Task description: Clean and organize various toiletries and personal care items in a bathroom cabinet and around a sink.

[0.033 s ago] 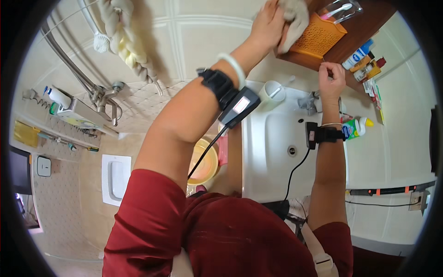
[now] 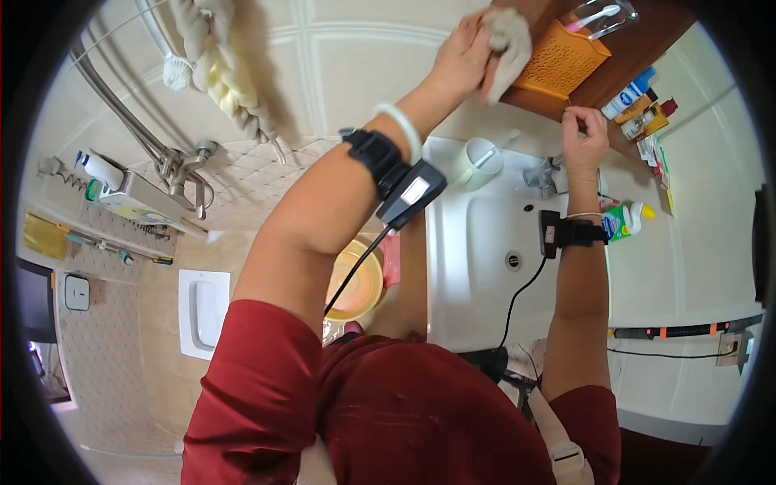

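Observation:
My left hand [image 2: 465,58] is raised at the far side, its fingers closed on a crumpled grey-beige cloth [image 2: 508,52]. The cloth hangs just left of an orange perforated basket [image 2: 562,63], mounted on a brown wooden cabinet [image 2: 618,44]. A toothbrush [image 2: 596,18] in a clear package stands out of the basket. My right hand [image 2: 585,139] is at the cabinet's lower edge, above the basin tap [image 2: 543,176]. Its fingers are curled together near the basket's lower corner; whether they pinch anything is too small to tell.
Below my hands is a white washbasin [image 2: 477,267] with a white cup [image 2: 481,164] on its far left corner. A bottle with a yellow cap [image 2: 629,221] lies right of my right wrist. Tubes [image 2: 629,95] line the cabinet. A yellow basin [image 2: 364,283] sits on the floor.
My left hand and the cloth have shifted slightly left and nearer, away from the basket. The right hand stays almost in place, fingers still curled.

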`<move>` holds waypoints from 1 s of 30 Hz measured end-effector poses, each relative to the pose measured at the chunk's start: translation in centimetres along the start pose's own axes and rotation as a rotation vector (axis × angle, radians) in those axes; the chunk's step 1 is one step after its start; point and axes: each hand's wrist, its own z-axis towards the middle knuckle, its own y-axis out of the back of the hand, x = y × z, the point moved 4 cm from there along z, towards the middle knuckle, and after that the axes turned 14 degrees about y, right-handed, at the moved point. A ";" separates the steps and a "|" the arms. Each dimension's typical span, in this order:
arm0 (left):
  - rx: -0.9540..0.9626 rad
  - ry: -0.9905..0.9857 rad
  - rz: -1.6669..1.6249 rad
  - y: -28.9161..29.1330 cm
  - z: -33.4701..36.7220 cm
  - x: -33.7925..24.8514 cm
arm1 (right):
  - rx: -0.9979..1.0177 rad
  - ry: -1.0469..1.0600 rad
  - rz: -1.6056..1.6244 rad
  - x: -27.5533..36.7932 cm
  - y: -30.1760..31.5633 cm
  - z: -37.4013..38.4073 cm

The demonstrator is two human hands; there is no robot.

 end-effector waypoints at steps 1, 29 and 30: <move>0.036 0.002 -0.015 0.9 -1.0 1.9 | 0.049 -0.019 -0.036 -0.1 0.3 0.0; 0.626 0.583 0.477 -1.3 -24.4 13.8 | 0.138 -1.303 -0.151 -9.7 21.7 -28.1; 0.656 0.549 0.570 -2.3 -24.6 14.2 | 0.408 -1.240 -0.457 -12.8 23.7 -29.9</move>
